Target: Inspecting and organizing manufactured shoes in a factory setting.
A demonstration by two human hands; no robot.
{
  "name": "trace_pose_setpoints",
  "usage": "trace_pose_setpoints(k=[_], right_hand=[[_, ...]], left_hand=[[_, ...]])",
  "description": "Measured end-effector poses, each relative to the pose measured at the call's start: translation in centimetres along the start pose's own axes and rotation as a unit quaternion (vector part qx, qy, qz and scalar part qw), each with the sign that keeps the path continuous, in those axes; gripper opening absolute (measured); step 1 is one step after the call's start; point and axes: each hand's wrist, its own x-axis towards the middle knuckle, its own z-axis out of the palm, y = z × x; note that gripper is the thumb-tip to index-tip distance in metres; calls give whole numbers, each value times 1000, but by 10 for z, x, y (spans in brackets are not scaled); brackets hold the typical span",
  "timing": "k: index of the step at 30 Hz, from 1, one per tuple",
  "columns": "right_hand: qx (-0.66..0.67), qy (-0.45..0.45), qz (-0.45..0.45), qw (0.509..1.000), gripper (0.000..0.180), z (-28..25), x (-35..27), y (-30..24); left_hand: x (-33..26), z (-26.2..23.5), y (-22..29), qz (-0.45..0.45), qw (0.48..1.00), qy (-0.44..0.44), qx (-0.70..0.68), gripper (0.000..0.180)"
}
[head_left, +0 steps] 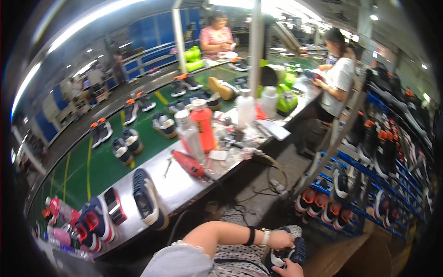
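Observation:
Over my lap, a dark sneaker (299, 251) with white parts rests on my patterned clothing. My left hand (279, 240), with a white watch and a black band at its wrist, lies across the sneaker with curled fingers. Just below it, my right hand (291, 268) grips the near side of the same sneaker, its thumb and fingers pressed to the upper. Part of the sneaker is hidden under both hands. Whether a smaller piece is between the fingers, I cannot make out.
A metal bench edge (173, 187) runs left of me, bearing a navy sneaker (146, 196), a red power tool (188, 164) and bottles. Beyond lies a green conveyor (78, 159) carrying shoes. Right stands a blue shoe rack (350, 161); a cardboard box (355, 251) is near my right. Two people work farther off.

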Motion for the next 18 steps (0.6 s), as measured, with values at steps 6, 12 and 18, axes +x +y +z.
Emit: trace_pose_setpoints(k=[6,12,18], right_hand=[[-18,-4,19,1000,55,3,2,9],[-27,-9,0,1000,52,8,6,23],[-24,-19,-6,999,49,5,4,26]], left_hand=[[-4,-6,-3,49,997,-57,9,20],[8,-5,5,54,988,-110,98,21],[21,-5,14,64,980,-111,149,21]])
